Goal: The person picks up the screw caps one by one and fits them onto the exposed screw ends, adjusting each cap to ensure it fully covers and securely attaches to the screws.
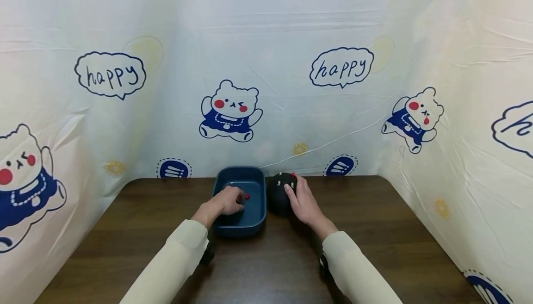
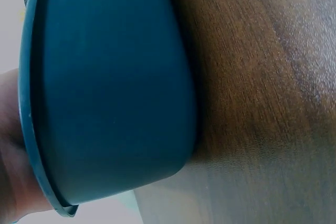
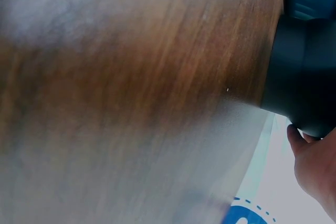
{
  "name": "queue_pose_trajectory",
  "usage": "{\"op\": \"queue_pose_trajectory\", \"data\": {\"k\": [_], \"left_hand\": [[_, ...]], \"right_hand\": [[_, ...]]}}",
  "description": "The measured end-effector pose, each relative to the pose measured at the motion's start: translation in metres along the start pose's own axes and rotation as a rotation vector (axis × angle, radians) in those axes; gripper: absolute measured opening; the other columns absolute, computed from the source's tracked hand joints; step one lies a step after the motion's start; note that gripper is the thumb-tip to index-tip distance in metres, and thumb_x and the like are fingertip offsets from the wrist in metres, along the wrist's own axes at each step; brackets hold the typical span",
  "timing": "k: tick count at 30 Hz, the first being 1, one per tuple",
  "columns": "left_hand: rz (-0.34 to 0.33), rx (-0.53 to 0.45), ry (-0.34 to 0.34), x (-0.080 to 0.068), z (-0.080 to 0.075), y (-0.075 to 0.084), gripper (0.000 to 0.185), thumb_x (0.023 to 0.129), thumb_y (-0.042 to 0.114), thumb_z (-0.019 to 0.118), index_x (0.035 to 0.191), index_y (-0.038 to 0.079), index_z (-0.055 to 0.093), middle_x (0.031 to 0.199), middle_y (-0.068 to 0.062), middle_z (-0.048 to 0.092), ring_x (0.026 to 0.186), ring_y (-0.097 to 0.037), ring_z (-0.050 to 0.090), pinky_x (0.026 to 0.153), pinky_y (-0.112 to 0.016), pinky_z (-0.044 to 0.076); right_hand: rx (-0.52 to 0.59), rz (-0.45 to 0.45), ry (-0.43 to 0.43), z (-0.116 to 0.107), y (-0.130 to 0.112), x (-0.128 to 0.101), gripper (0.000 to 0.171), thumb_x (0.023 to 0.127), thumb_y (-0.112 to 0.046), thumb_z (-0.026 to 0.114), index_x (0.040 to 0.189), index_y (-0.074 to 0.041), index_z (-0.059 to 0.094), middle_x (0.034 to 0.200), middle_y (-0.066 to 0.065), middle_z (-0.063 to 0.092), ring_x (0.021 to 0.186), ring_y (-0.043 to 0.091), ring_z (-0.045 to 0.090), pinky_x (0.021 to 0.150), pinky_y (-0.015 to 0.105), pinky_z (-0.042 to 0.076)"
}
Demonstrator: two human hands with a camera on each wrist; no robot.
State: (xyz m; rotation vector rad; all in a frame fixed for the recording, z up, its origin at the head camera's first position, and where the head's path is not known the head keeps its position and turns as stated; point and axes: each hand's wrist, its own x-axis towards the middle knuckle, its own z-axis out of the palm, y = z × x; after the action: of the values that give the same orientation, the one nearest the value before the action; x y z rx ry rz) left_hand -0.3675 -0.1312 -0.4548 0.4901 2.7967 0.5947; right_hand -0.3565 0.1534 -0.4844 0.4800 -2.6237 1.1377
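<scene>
A deep blue plastic basin [image 1: 240, 232] stands on the wooden table. My left hand [image 1: 230, 201] reaches down into it over the left side, fingers bent toward the bottom. A small red piece [image 1: 247, 196] lies in the basin just right of those fingers. I cannot tell whether the fingertips pinch anything. In the left wrist view the basin wall [image 2: 115, 87] hides most of the hand. Right beside the basin is a rounded black object [image 1: 278, 201] with small whitish and red pegs on top. My right hand [image 1: 306, 202] grips its right side, thumb over the top.
The dark brown table [image 1: 275, 267] runs back to a hanging white cloth [image 1: 287, 109] printed with bears and lettering. That cloth also closes in both sides. Basin and black object stand close to the table's back edge. Dark wrist bands [image 1: 207, 254] show beneath the pale sleeves.
</scene>
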Motion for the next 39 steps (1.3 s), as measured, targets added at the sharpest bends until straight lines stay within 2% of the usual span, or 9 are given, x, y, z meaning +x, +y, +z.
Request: {"op": "queue_pose_trajectory", "data": {"k": [5, 11, 23, 30, 39], "left_hand": [[-0.025, 0.02, 0.008, 0.0001, 0.0012, 0.0005, 0.017, 0.095, 0.015, 0.073, 0.11, 0.007, 0.072, 0.095, -0.005, 0.064, 0.084, -0.021, 0.06, 0.082, -0.042, 0.055], [-0.046, 0.033, 0.009, -0.003, 0.0026, 0.0045, 0.005, 0.095, 0.011, 0.071, 0.1, 0.008, 0.07, 0.085, -0.004, 0.061, 0.076, -0.02, 0.059, 0.072, -0.036, 0.052], [-0.06, 0.058, 0.009, 0.0005, 0.0016, 0.005, 0.006, 0.094, 0.012, 0.072, 0.09, 0.011, 0.069, 0.084, -0.003, 0.063, 0.074, -0.019, 0.06, 0.072, -0.036, 0.054], [-0.052, 0.065, 0.023, 0.0008, 0.0049, 0.0046, 0.006, 0.095, 0.012, 0.071, 0.091, 0.01, 0.068, 0.085, -0.003, 0.062, 0.074, -0.019, 0.059, 0.073, -0.037, 0.054], [-0.069, 0.022, 0.025, 0.0021, 0.0069, 0.0039, 0.008, 0.094, 0.01, 0.07, 0.087, 0.011, 0.066, 0.083, -0.003, 0.061, 0.073, -0.019, 0.059, 0.07, -0.035, 0.052]], "right_hand": [[0.0, -0.014, 0.015, 0.0, -0.0015, 0.0005, 0.067, 0.109, -0.052, 0.036, 0.155, -0.004, 0.028, 0.154, 0.021, 0.037, 0.137, 0.035, 0.043, 0.115, 0.056, 0.035], [0.001, -0.002, -0.004, -0.0007, -0.0019, 0.0009, 0.068, 0.109, -0.054, 0.036, 0.156, -0.005, 0.028, 0.155, 0.02, 0.036, 0.137, 0.034, 0.043, 0.116, 0.055, 0.035], [0.004, 0.019, -0.021, -0.0013, -0.0011, 0.0028, 0.07, 0.108, -0.056, 0.034, 0.157, -0.008, 0.026, 0.156, 0.018, 0.034, 0.138, 0.033, 0.042, 0.117, 0.054, 0.034], [-0.01, 0.022, -0.016, -0.0004, 0.0002, 0.0013, 0.07, 0.108, -0.056, 0.035, 0.157, -0.007, 0.025, 0.156, 0.018, 0.034, 0.139, 0.032, 0.041, 0.116, 0.054, 0.035], [-0.005, 0.012, -0.004, -0.0009, -0.0014, 0.0003, 0.069, 0.109, -0.054, 0.036, 0.157, -0.006, 0.026, 0.156, 0.02, 0.035, 0.139, 0.033, 0.042, 0.117, 0.054, 0.034]]}}
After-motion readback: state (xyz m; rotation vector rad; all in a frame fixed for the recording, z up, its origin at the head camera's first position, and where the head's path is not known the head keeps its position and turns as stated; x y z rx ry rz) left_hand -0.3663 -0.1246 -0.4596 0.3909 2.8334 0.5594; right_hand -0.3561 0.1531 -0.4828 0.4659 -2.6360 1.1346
